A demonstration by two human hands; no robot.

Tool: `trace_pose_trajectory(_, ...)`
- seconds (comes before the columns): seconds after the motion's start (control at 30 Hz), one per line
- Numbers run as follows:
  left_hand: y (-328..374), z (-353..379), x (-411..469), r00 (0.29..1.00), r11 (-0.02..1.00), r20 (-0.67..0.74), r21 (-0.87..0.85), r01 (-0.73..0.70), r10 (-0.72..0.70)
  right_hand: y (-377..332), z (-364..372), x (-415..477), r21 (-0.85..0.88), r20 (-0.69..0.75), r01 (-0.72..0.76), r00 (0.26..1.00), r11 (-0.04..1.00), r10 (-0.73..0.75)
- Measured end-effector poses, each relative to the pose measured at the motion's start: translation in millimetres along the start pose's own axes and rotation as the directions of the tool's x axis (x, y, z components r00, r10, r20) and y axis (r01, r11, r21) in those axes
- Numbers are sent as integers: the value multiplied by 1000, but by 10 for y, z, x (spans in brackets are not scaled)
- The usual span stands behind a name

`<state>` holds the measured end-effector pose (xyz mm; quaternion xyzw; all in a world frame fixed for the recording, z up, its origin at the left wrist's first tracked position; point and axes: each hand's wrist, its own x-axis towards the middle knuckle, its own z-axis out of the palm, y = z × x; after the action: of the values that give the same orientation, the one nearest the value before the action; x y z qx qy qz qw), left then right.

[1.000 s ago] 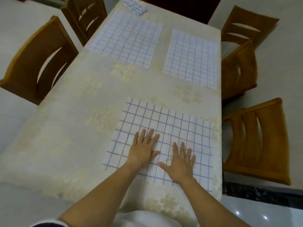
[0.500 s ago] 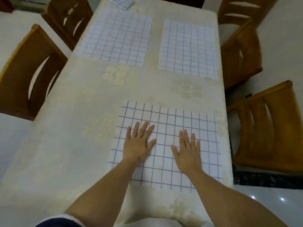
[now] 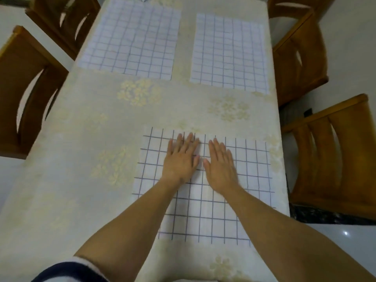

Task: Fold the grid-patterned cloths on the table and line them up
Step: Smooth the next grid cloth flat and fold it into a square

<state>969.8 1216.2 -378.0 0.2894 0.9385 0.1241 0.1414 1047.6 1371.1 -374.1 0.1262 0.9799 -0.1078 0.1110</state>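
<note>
From the head view: pressing flat on the near cloth (image 3: 203, 212) with left hand (image 3: 180, 159) and right hand (image 3: 220, 163), palms down, fingers straight, gripping nothing. Placed side by side on its far half, fingertips close to the far edge, thumbs almost meeting over the middle. Lies spread, unfolded, on the near right part of the table (image 3: 81, 159), long axis running left to right. Probably means each short edge sits outward from its own hand: left edge nearer the left, right edge nearer the right. Well apart, further up: far left cloth (image 3: 130, 37) and far right cloth (image 3: 227, 51), both spread flat
</note>
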Motion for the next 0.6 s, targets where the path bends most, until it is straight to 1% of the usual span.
trace_pose_trajectory(0.1, -54, 141, 19, 1000, 997, 26, 80, 8, -10, 66, 131, 5, -78, 25, -8, 1000, 997, 10)
trace_pose_trajectory(0.2, -111, 166, -1, 998, 994, 18, 91, 53, -55, 240, 129, 35, -132, 14, -19, 1000, 991, 21)
trace_pose_trajectory(0.4, -79, 167, 25, 998, 994, 15, 91, 65, -66, 268, 110, 79, -164, 13, -38, 999, 986, 41)
trace_pose_trajectory(0.53, -79, 182, 20, 998, 994, -2, 94, 55, -55, 275, 122, 77, -158, 30, -34, 999, 987, 39)
trace_pose_trajectory(0.6, -87, 177, 31, 998, 992, 19, 105, 64, -66, 301, 118, 100, -141, 60, -24, 998, 990, 32)
